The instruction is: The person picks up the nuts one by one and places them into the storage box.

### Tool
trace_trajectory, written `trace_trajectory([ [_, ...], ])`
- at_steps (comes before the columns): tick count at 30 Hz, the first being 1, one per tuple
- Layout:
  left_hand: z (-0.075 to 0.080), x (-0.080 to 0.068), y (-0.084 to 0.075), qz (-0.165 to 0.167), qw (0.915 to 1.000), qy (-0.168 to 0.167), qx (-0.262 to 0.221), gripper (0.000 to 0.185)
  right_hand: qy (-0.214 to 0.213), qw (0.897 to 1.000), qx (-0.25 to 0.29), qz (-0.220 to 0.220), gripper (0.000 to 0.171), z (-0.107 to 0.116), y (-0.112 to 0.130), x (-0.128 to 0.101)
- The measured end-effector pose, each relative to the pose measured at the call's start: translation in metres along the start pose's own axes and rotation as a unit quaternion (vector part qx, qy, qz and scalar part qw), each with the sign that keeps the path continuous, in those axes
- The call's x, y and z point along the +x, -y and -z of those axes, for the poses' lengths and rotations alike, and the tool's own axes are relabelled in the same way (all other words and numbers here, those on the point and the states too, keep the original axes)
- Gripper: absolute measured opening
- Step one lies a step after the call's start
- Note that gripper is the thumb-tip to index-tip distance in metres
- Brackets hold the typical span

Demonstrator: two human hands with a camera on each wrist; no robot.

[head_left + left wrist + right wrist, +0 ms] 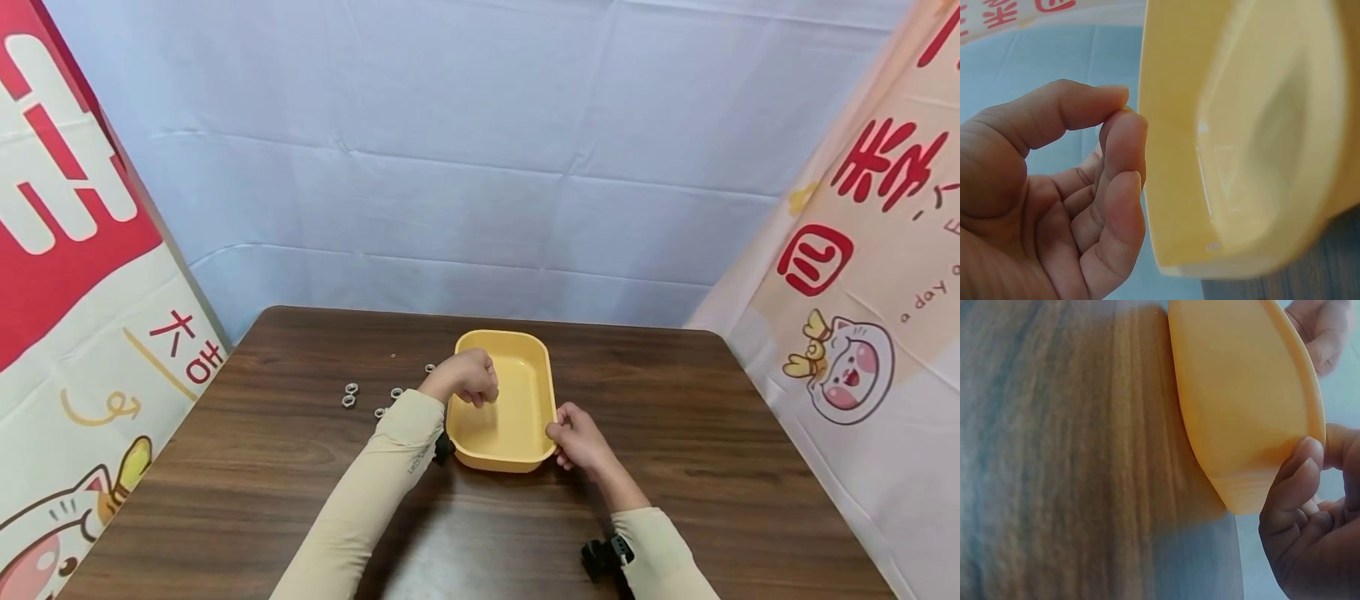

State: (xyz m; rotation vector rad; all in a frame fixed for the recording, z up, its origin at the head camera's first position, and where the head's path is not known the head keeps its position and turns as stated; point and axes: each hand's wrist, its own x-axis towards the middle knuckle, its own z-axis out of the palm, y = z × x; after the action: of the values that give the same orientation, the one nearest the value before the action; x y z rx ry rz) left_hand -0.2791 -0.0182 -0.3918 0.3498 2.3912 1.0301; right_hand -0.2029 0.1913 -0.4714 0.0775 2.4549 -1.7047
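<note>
A yellow plastic tray (551,392) stands empty on the dark wooden table (285,467). My left hand (468,383) hovers over the tray's left rim with its fingers curled. In the left wrist view the thumb and fingertips (1124,103) are pinched together beside the tray (1179,156), and nothing shows between them. My right hand (573,437) grips the tray's near right corner. In the right wrist view the right hand (1313,456) has its thumb on the rim and its fingers on the outer wall of the tray (1241,394). Several small metal nuts (350,394) lie left of the tray.
Blue cloth (465,167) hangs behind the table, with printed banners (862,275) on both sides. A black wrist camera (603,554) sits on my right forearm. Bare wood stretches to the right of and in front of the tray.
</note>
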Motion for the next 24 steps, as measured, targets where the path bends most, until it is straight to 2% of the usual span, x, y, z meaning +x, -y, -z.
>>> trace_trajectory([
  [10, -0.003, 0.019, -0.002, 0.026, 0.9995, 0.019, 0.001, 0.010, -0.005, 1.000, -0.015, 0.004, 0.010, 0.002, 0.003, 0.002],
  [16, -0.003, 0.029, -0.006, 0.030, 0.9994, 0.011, 0.009, 0.020, -0.014, 1.000, -0.024, 0.001, 0.010, 0.002, 0.001, 0.003],
  [24, -0.003, 0.034, -0.012, 0.064, 0.9975, 0.004, 0.027, 0.010, -0.010, 1.000, -0.024, -0.001, 0.009, 0.001, 0.001, 0.003],
])
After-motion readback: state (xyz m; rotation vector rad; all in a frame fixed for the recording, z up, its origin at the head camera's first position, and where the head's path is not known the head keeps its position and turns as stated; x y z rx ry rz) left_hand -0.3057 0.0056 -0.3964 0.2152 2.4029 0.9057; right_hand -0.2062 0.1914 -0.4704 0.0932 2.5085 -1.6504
